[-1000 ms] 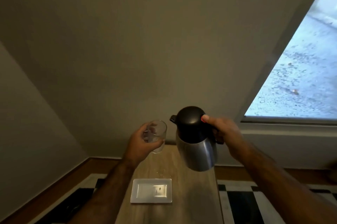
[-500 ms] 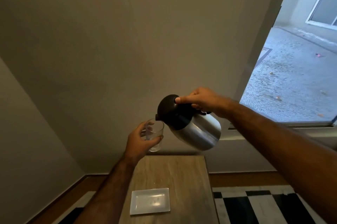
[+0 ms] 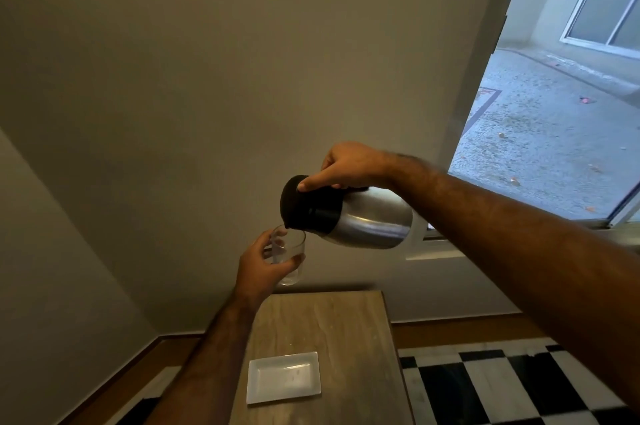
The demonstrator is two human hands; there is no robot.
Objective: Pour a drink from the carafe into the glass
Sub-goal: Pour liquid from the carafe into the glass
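Note:
My right hand (image 3: 349,166) grips a steel carafe (image 3: 370,218) with a black lid, thumb pressed on the lid. The carafe lies tipped almost level, its spout just over the rim of a clear glass (image 3: 290,256). My left hand (image 3: 261,267) holds that glass upright in the air, above the far end of the table. A thin stream seems to run down inside the glass. How much liquid the glass holds is hard to tell.
Below stands a narrow wooden table (image 3: 346,331) with a white rectangular tray (image 3: 283,377) near its front. A black-and-white checkered floor (image 3: 502,386) lies to the right. A plain wall is behind, and a window (image 3: 554,113) opens at the upper right.
My right hand has tipped the carafe from upright to nearly level, bringing its spout over the glass. My left hand keeps the glass raised. The camera has tilted upward.

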